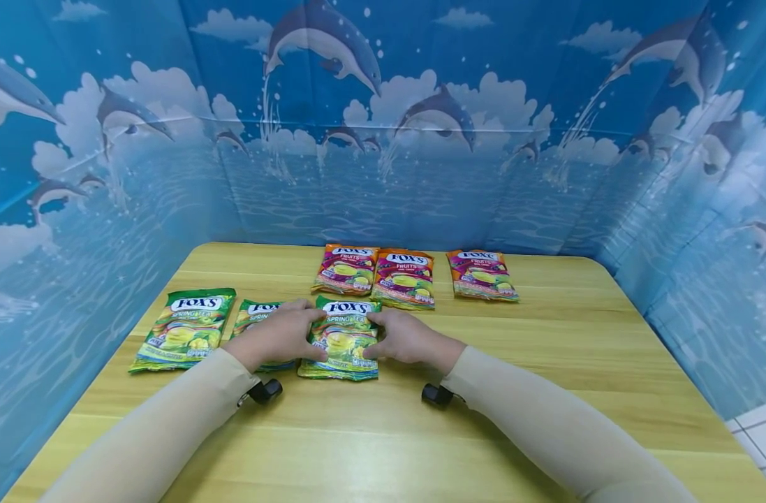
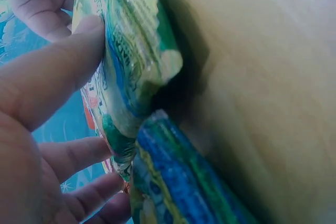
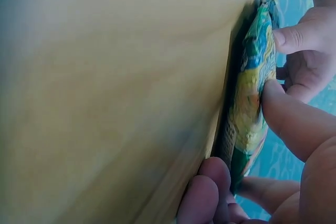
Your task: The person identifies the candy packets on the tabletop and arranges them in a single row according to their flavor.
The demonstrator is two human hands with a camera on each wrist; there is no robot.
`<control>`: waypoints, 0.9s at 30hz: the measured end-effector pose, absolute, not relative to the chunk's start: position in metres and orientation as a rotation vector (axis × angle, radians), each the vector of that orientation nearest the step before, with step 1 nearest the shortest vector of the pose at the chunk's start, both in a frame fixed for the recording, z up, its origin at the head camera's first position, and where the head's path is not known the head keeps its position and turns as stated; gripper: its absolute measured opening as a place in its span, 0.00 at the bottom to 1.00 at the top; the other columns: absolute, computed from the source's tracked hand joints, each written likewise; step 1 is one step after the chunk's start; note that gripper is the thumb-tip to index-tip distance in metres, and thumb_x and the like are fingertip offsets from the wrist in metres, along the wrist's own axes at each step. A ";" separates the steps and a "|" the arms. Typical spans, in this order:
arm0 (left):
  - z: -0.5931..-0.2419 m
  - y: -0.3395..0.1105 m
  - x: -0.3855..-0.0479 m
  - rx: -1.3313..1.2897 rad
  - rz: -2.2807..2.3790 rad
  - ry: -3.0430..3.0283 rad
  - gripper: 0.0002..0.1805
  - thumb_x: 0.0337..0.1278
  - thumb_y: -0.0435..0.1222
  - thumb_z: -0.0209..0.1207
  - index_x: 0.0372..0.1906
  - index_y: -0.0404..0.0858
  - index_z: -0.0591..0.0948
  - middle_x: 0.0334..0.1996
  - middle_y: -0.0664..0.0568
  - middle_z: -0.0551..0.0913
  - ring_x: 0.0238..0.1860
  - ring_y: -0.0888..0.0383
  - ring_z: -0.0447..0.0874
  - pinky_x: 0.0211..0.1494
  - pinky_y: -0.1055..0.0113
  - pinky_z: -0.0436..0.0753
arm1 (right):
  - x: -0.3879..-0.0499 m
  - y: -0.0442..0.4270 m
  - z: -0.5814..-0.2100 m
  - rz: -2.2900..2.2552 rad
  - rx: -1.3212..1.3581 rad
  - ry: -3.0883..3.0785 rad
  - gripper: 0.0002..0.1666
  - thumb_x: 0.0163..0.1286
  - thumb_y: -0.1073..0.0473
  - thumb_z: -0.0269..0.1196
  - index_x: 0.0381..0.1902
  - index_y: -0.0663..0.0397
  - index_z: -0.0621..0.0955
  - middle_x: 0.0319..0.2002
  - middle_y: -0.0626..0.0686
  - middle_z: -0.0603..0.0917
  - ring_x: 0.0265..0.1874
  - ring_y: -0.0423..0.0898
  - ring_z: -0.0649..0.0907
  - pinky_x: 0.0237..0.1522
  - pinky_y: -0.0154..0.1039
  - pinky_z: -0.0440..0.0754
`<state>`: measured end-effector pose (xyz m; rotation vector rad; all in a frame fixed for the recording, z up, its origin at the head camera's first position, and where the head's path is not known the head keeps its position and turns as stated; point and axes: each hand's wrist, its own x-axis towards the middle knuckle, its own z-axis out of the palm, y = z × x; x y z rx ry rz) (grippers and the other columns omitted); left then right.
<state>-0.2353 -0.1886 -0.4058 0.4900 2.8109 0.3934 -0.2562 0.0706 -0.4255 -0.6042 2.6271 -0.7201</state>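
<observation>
Fingers (image 2: 79, 156) of left hand (image 1: 283, 335) and right hand (image 1: 410, 337), half-parted, grip one green plastic pouch (image 1: 343, 330); two matching pouches (image 1: 184, 334) leftward, three purple-orange pouches (image 1: 405, 281) beyond.

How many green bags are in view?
3: left bag; middle bag, partly covered by left hand; right bag, between left hand and right hand. Others may be hidden.

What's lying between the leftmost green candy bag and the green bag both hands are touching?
A third green bag, partly covered by the left hand, lies there; the head view shows it.
</observation>
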 end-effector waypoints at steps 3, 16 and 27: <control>-0.405 -0.188 -0.236 0.515 0.374 2.817 0.48 0.56 0.59 0.74 0.78 0.44 0.72 0.80 0.41 0.65 0.80 0.36 0.60 0.80 0.36 0.64 | -0.258 0.072 -0.424 -0.669 -0.628 2.622 0.53 0.66 0.43 0.75 0.82 0.50 0.66 0.77 0.56 0.73 0.58 0.46 0.77 0.71 0.49 0.78; -0.407 -0.187 -0.242 0.522 0.372 2.785 0.48 0.55 0.57 0.75 0.78 0.45 0.72 0.82 0.41 0.63 0.82 0.32 0.56 0.81 0.31 0.58 | -0.266 0.075 -0.422 -0.521 -0.752 2.579 0.53 0.68 0.41 0.73 0.83 0.48 0.62 0.76 0.57 0.73 0.67 0.45 0.77 0.73 0.48 0.77; -0.410 -0.184 -0.244 0.481 0.365 2.776 0.47 0.54 0.56 0.76 0.77 0.44 0.74 0.82 0.41 0.61 0.82 0.33 0.55 0.80 0.31 0.59 | -0.266 0.071 -0.423 -0.507 -0.715 2.561 0.52 0.68 0.40 0.73 0.82 0.44 0.62 0.51 0.54 0.84 0.42 0.44 0.76 0.53 0.41 0.78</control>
